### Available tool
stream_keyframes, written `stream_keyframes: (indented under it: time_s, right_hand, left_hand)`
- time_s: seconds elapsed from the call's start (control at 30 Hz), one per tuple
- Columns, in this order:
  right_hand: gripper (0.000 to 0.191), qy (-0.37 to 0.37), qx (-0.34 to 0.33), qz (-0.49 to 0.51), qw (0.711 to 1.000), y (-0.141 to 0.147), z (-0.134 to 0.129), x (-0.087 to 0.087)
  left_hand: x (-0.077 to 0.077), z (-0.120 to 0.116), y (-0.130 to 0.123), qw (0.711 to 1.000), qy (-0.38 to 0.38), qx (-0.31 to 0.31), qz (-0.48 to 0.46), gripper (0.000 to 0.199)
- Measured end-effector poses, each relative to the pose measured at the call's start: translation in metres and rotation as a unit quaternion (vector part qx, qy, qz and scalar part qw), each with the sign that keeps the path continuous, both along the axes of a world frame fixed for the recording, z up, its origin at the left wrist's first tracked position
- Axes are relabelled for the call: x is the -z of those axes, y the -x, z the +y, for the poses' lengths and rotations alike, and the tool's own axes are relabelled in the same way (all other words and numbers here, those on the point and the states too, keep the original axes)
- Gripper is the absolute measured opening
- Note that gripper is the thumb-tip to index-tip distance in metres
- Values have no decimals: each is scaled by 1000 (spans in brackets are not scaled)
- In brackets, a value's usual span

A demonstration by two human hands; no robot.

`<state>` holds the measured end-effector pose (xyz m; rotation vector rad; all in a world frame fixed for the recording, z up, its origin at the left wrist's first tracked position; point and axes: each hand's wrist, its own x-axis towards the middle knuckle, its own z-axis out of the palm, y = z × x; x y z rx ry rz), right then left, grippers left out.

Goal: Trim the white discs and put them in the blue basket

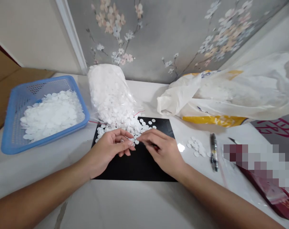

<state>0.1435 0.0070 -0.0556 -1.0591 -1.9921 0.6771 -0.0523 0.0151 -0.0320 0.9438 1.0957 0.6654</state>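
Small white round discs (135, 125) lie heaped on the upper part of a black mat (135, 168). Over the mat, my left hand (109, 144) is closed in a pinch, with a white disc (133, 144) between thumb and fingers. My right hand (165, 148) faces it from the right, fingers bent together close to the left fingertips. A small dark thing with a red part (156, 148) shows inside its curled fingers; its kind is mostly hidden. Behind the hands, a clear plastic bag (108, 86) full of white discs spills its contents onto the mat.
At left stands a blue basket (8, 127) holding many white discs. A white and yellow plastic bag (211, 119) lies back right. Further right are a small pile of discs (196, 146), a dark pen (214, 152), a clear sleeve (237, 181) and a dark red object (271, 190).
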Motion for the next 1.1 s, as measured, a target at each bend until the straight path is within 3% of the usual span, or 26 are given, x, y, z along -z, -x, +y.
stream_keyframes:
  time_s: [0.1, 0.2, 0.43, 0.5, 0.6, 0.7, 0.87, 0.97, 1.1]
  right_hand:
    - [14, 31, 60, -30, 997, -2, 6, 2]
    - [6, 44, 54, -79, 994, -2, 9, 6]
    - [15, 35, 13, -165, 985, -1, 7, 9]
    - [14, 59, 29, -119, 991, 0, 7, 5]
    - [11, 179, 55, -15, 982, 2, 6, -4]
    - [13, 303, 42, 61, 950, 4, 3, -11]
    - [24, 429, 5, 203, 880, 6, -1, -11]
    - [26, 466, -15, 270, 842, 5, 0, -8]
    - [27, 475, -2, 302, 827, 3, 3, -7]
  left_hand:
    - [1, 5, 2, 998, -23, -55, 3, 23]
    - [0, 6, 3, 996, -18, -89, -8, 19]
    - [-4, 5, 2, 997, 7, -71, -14, 38]
    - [-3, 4, 2, 999, 1, -49, 2, 38]
    - [1, 2, 1, 1000, -13, -4, 20, 22]
    - [7, -2, 0, 998, -40, 34, 28, 17]
    - [8, -5, -1, 994, -81, 52, 56, 17]
    - [6, -5, -1, 994, -74, 45, 64, 18]
    - [4, -4, -1, 997, -51, 10, 64, 20]
